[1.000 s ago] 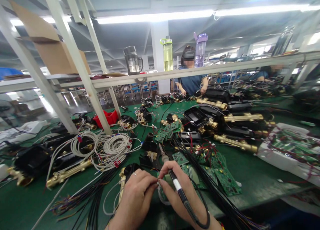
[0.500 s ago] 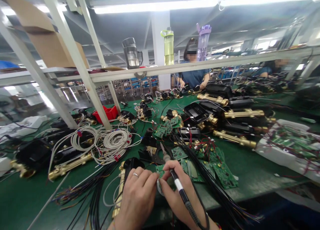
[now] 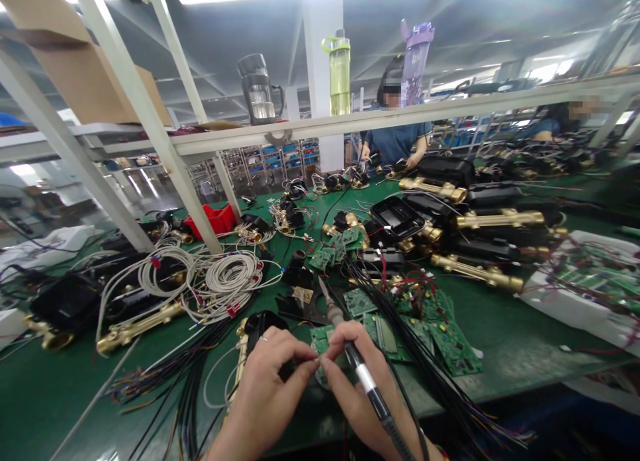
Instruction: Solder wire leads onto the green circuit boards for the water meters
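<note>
My left hand point(image 3: 273, 384) and my right hand point(image 3: 350, 387) meet at the fingertips low in the middle, both pinched on something small I cannot make out, just over a small green circuit board point(image 3: 320, 341). A black and white soldering iron point(image 3: 350, 354) also lies across my right hand, its metal tip pointing up and away from me and its cable running down past my wrist. A black housing with a brass fitting point(image 3: 253, 331) lies just left of my left hand.
On the green bench point(image 3: 505, 341) lie coils of white cable point(image 3: 225, 284), bundles of black wire point(image 3: 430, 374), several green boards point(image 3: 450, 344) and brass-bodied black units point(image 3: 480, 247). A white frame post point(image 3: 150, 127) rises at left. A person point(image 3: 397, 137) works across the bench.
The view has tilted a little, so the bench sits slightly higher in frame. My hands stay together at the fingertips, and the small green board shows more clearly behind them.
</note>
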Demonstrator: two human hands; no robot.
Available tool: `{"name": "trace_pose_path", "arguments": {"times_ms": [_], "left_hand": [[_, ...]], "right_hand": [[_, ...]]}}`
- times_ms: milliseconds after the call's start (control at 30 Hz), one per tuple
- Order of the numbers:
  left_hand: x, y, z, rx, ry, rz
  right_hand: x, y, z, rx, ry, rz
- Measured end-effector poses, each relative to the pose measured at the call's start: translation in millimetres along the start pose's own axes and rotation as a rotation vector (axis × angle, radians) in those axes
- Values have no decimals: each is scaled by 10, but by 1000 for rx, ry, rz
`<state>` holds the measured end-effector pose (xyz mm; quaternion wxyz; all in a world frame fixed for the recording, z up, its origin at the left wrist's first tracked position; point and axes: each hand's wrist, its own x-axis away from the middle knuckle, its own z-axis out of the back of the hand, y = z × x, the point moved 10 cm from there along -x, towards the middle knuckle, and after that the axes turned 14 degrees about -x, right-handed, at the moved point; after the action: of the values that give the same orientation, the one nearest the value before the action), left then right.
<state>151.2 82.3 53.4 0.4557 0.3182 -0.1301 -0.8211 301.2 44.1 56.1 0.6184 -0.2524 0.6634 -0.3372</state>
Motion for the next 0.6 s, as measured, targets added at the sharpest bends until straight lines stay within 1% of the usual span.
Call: {"name": "trace_pose_path", "arguments": {"times_ms": [67,133,267,367,467,600], "left_hand": [[-3,-5,24,45,25,0],[2,36,63,24,64,-34],[40,193,157,-161,148,-144],[68,257,198,-283,179,-191],[70,253,191,-359,166,-204],[43,241,157,-423,143,-210]], "right_hand": [[-3,12,11,-20,8,-12],[-6,32,16,-41,10,-28],[-5,129,58,-86,1,-100],[33,297,202,-160,34,-207],[84,416,447,-288,148,-238],[127,486,736,-430,353,-258]]}}
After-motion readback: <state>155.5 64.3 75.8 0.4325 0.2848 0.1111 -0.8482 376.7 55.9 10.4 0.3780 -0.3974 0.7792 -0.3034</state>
